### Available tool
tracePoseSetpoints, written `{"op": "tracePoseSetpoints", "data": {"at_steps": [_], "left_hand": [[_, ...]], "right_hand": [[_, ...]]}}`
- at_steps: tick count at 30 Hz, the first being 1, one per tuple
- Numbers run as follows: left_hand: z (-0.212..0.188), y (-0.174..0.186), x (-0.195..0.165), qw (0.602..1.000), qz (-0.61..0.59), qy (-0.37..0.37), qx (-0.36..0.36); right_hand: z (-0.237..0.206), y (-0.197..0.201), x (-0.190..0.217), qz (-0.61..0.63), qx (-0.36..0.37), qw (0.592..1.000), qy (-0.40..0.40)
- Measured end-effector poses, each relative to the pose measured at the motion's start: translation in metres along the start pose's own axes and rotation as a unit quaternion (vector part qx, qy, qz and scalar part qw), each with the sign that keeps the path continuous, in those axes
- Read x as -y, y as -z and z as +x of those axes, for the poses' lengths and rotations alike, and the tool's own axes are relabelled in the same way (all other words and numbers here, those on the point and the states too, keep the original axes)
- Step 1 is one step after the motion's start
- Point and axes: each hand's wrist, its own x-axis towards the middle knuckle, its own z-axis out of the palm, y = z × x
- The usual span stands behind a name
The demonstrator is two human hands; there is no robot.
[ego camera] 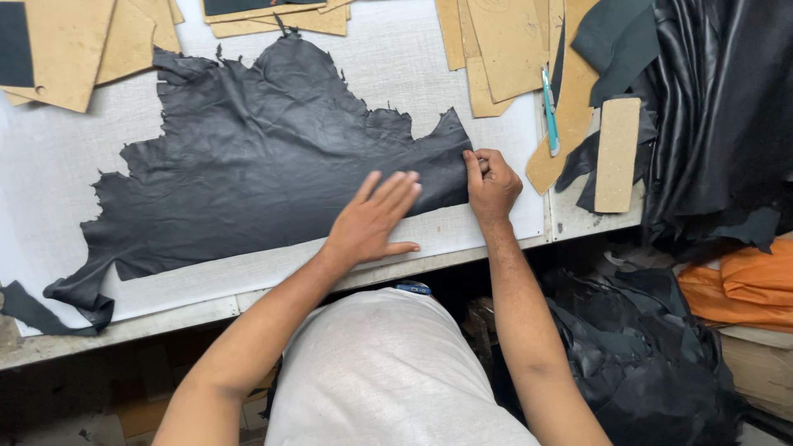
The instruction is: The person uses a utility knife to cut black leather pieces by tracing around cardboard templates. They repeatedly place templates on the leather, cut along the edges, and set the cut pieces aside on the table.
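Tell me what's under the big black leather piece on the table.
The black leather piece lies flat on a pale cutting board, which shows around its edges. The left hand presses on top; the right hand pinches its edge. Anything beneath its middle is covered.

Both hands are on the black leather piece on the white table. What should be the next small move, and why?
Probably a short outward pull with the right hand while the left hand presses flat. The right hand pinches the right edge of the black leather piece, which lies spread on the white table with faint wrinkles, so a gentle pull would likely smooth it.
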Motion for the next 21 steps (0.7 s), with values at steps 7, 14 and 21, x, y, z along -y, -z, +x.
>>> {"op": "tracePoseSetpoints", "data": {"at_steps": [7,14,21], "left_hand": [[0.081,0.012,0.027,0.995,-0.082,-0.047,-0.039],[0.092,0.024,0.017,0.998,-0.045,0.033,0.001],[0.038,0.01,-0.048,0.999,0.025,0.014,0.02]], "right_hand": [[-0.01,0.011,0.002,-0.01,-0.002,0.999,0.047],[-0.014,0.009,-0.006,-0.038,0.004,0.998,0.055],[-0.014,0.009,0.003,-0.053,-0.001,0.996,0.067]]}}
